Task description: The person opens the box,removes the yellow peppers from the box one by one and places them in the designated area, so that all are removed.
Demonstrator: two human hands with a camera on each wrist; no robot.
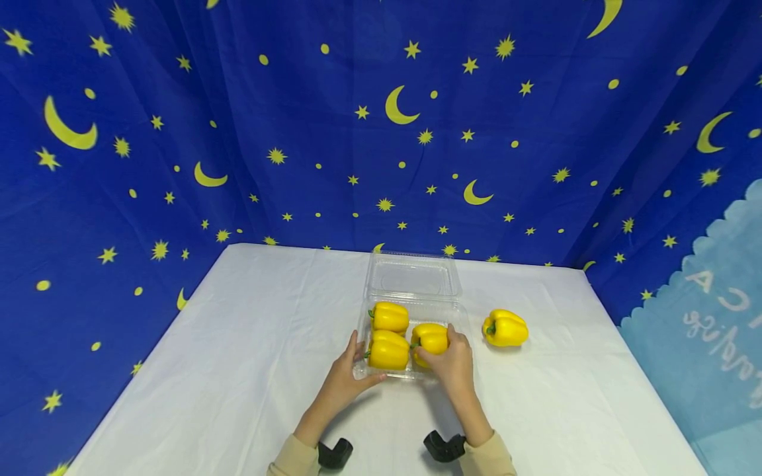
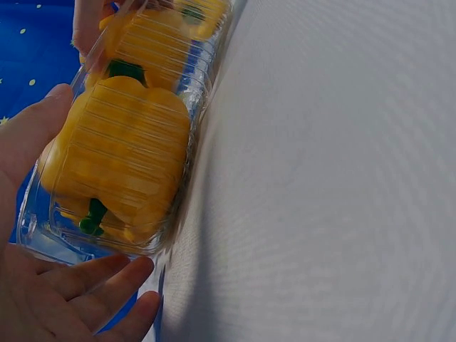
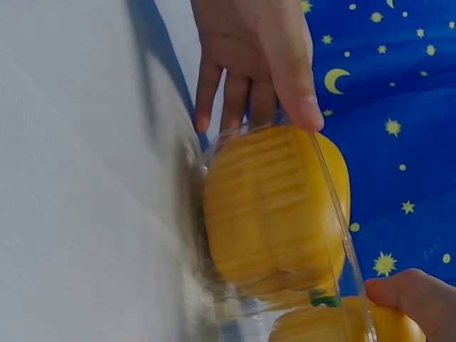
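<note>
Head cam: I see a clear box (image 1: 434, 312) on a white tbl (image 1: 238, 370), lid (image 1: 413, 276) open on the far side. Far left pepper (image 1: 390, 317) & near left pepper (image 1: 389, 352) are inside; right pepper (image 1: 432, 338), also in the box, is pinched btwn thumb & fingers of R hand (image 1: 454, 363). Loose pepper (image 1: 506, 328) lies on tbl, right of box. L hand (image 1: 345, 377) is spread round box's near left corner.

L wrist cam: I've L thumb by near rim, fingers straight by left wall.

R wrist cam: right pepper's blurry thru plastic, R thumb nr its stem (image 3: 324, 299).
</note>
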